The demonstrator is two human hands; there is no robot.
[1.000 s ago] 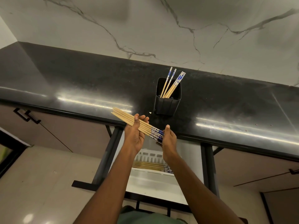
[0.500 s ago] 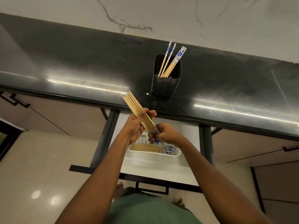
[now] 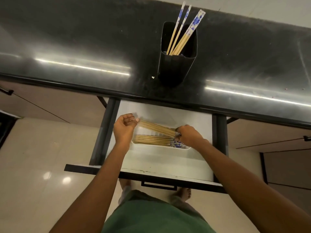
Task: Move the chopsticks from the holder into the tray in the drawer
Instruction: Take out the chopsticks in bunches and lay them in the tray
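Note:
A black holder (image 3: 176, 68) stands on the dark counter with several blue-topped wooden chopsticks (image 3: 183, 31) still in it. Below, in the open drawer (image 3: 151, 165), lies a white tray (image 3: 161, 147) with several chopsticks (image 3: 154, 140) lying flat in it. I hold a bundle of chopsticks (image 3: 157, 128) just above the tray, slanting down to the right. My right hand (image 3: 189, 135) grips its blue-patterned end. My left hand (image 3: 125, 128) has its fingers curled at the bare-wood tips; whether it pinches them is unclear.
The black counter (image 3: 84, 47) overhangs the back of the drawer. Dark drawer rails (image 3: 104, 133) run along both sides, and a black handle (image 3: 159, 185) is at the front. Closed cabinet fronts flank the drawer, with a pale tiled floor below.
Both hands have carried the chopstick bundle down from counter-edge height into the drawer and turned it nearly level over the tray. The camera has tipped down.

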